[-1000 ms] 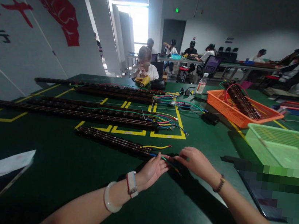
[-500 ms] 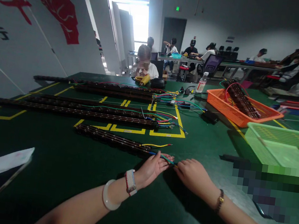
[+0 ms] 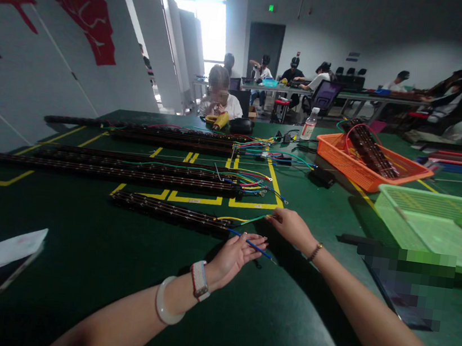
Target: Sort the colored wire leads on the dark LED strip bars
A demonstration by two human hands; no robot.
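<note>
A dark wrapped cable bundle [image 3: 170,212] lies slantwise on the green table, loose wires coming out of its right end. Palm up beside that end, my left hand [image 3: 233,259] has its thumb on a blue wire [image 3: 257,248] that crosses the stretched fingers; the wire's bare tip sticks out past them. Farther out, my right hand [image 3: 294,232] pinches the end of a green wire [image 3: 252,220] between thumb and fingers. A yellow wire [image 3: 229,218] runs close to the green one; whether its tip is also in the pinch I cannot tell.
Several longer cable bundles [image 3: 141,175] lie behind, over yellow tape markings [image 3: 256,206]. To the right stand an orange basket [image 3: 348,167] with a bundle in it and a green basket [image 3: 421,246]. A bottle [image 3: 309,124] is at the back; a person [image 3: 233,107] sits across the table.
My right hand has moved up and away from my left, taking the green wire with it. The blue wire now lies separately over my left fingers.
</note>
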